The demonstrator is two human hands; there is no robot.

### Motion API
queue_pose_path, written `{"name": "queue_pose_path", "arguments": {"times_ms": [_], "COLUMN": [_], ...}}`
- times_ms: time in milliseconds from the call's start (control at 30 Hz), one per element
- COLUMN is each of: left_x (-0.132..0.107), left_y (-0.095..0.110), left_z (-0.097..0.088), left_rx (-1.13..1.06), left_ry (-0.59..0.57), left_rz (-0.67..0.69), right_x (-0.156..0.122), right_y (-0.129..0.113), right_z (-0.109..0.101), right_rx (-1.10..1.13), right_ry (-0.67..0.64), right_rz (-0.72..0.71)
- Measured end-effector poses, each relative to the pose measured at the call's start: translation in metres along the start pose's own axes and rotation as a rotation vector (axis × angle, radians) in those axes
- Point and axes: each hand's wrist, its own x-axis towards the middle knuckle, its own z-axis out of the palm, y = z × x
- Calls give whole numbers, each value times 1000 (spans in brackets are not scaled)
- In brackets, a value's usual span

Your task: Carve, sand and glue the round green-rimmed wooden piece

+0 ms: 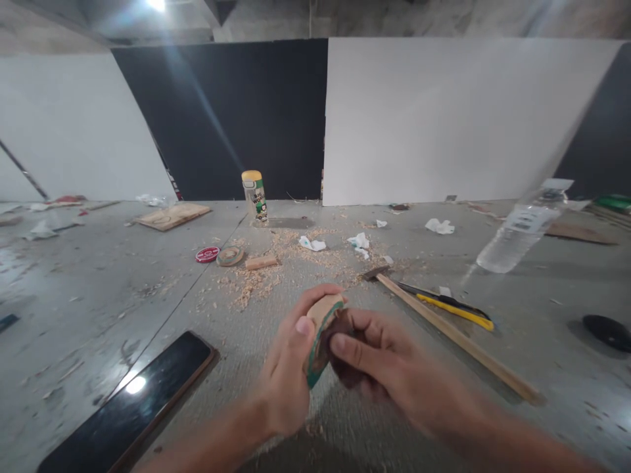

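My left hand (pixel 290 368) is closed around a rounded wooden piece (pixel 325 307) with a green band along its edge, tilted up on its side. In my right hand (pixel 387 351), pinched between thumb and fingers, is a dark brown sheet of sandpaper (pixel 340 358), pressed against the face of the wooden piece. Part of that face is hidden by the sheet and my fingers. Beyond my hands lie a hammer (pixel 444 328) with a long wooden handle, a yellow utility knife (pixel 456 310) and a dark slim tool beside it.
A phone (pixel 142 401) lies at the left front. Wood shavings (pixel 251 282), a short wooden block (pixel 261 263), a wooden disc (pixel 230 255), a red round tin (pixel 207 254) and crumpled tissues (pixel 312 244) are scattered ahead. A yellow-capped bottle (pixel 256 200) and a clear water bottle (pixel 522 230) stand farther off.
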Motion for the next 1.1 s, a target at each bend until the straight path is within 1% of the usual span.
{"name": "queue_pose_path", "arguments": {"times_ms": [133,267,333,500,567,667,800,900,967,1100], "left_x": [1,1,1,2,2,2,2,2,3,3], "left_y": [0,4,6,7,6,6,6,6,7,8], "left_z": [-1,1,1,2,2,1,0,0,0,1], "left_rx": [-1,40,42,-14,16,30,-13,12,26,-31], "left_ry": [-49,-12,-1,-43,-25,3,-33,-23,-19,-64], "left_rz": [-20,8,-2,-22,-25,7,-39,-19,-18,-59], "right_x": [-1,-1,-1,-1,-1,0,1,1,1,0], "right_y": [-1,-2,-2,-3,-3,-3,0,1,1,1], "right_z": [0,1,1,2,2,1,-2,-3,-2,2], "right_rx": [-5,-14,-18,-32,-48,-40,-28,-2,17,36], "right_ry": [-12,-1,-13,-12,-13,14,-19,21,6,-10], "right_rz": [14,-13,-8,-5,-4,-20,6,-8,8,12]}}
